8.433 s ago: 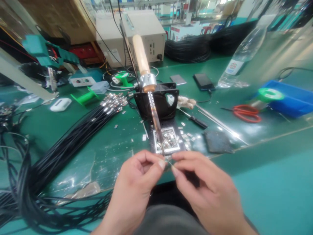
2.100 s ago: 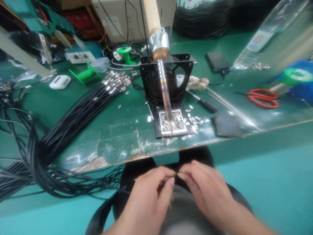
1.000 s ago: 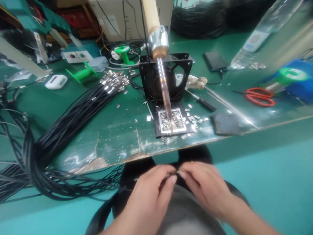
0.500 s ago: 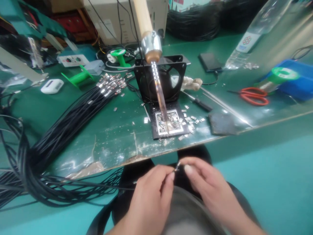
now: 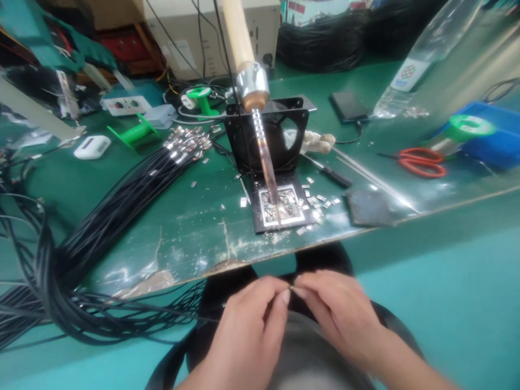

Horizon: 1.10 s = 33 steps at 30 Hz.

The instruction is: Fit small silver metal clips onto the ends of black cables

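Over my lap, just off the bench edge, both hands meet fingertip to fingertip. My left hand [image 5: 249, 322] is closed, thumb against forefinger, around the end of a thin black cable [image 5: 207, 319] that comes in from the left. My right hand [image 5: 339, 309] pinches the tip of that cable end; only a tiny metallic speck shows between the fingers. Beyond them, a soldering iron [image 5: 266, 154] hangs tip down over a white-framed tray [image 5: 298, 219] of small metal bits. Small metal plates [image 5: 325, 203] lie scattered to its right.
A bundle of black cables [image 5: 130, 189] with metal connectors [image 5: 189, 143] lies on the left. A black fan frame [image 5: 300, 141] stands behind the iron. Rightward are a screwdriver [image 5: 337, 176], a dark block [image 5: 369, 208], red-handled scissors [image 5: 422, 162], a solder spool [image 5: 469, 125] and a bottle [image 5: 408, 76].
My right fingertips have moved slightly down and left and closed over the shiny metal piece that showed between the hands before. My left hand stays nearly in place.
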Motion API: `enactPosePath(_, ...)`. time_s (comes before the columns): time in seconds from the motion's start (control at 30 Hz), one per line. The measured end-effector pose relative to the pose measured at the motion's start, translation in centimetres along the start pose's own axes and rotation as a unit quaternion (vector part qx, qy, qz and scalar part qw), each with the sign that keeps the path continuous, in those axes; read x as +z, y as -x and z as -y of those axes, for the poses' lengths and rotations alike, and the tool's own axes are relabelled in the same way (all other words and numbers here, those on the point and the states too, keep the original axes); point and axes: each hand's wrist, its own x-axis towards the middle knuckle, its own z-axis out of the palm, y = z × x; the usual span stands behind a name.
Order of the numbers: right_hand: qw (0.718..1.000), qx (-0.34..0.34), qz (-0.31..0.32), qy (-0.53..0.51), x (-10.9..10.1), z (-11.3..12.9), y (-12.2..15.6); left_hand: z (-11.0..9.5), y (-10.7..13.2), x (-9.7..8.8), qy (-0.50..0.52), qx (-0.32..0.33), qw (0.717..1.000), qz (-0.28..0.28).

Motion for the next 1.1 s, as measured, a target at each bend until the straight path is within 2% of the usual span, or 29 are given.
enactPosePath(0.1,0.998,0.061,-0.015,-0.020,0.6,1.2,0.0,0.3,0.2,0.8,-0.037,0.049,0.996,-0.071)
enactPosePath(0.17,0.983,0.165,-0.014,-0.082,0.8,2.0,-0.2,0.5,0.3,1.3,-0.055,0.084,0.988,-0.116)
enactPosePath(0.27,0.915,0.329,-0.002,-0.233,0.5,2.4,-0.6,0.4,0.3,1.1,-0.047,0.077,0.988,-0.124)
enactPosePath(0.37,0.862,0.397,0.001,-0.314,-0.5,1.8,-1.0,-0.1,0.0,-0.2,0.003,0.006,0.997,-0.077)
enactPosePath(0.47,0.851,0.403,0.030,-0.336,-1.3,1.4,-1.3,-0.8,-0.4,-1.5,0.066,-0.045,0.996,-0.031)
enactPosePath(0.6,0.859,0.395,0.027,-0.325,-1.5,1.9,-1.8,-1.1,-0.8,-2.0,0.133,-0.080,0.988,-0.003)
enactPosePath(0.7,0.862,0.400,0.016,-0.310,-1.3,2.4,-2.0,-1.1,-0.8,-1.6,0.164,-0.098,0.981,-0.028)
enactPosePath(0.87,0.864,0.405,0.004,-0.298,-1.2,2.8,-2.0,-1.4,-0.7,-1.2,0.146,-0.098,0.982,-0.069)
enactPosePath(1.1,0.864,0.413,0.001,-0.289,-1.0,3.0,-1.8,-1.3,-0.7,-0.8,0.168,-0.125,0.975,-0.074)
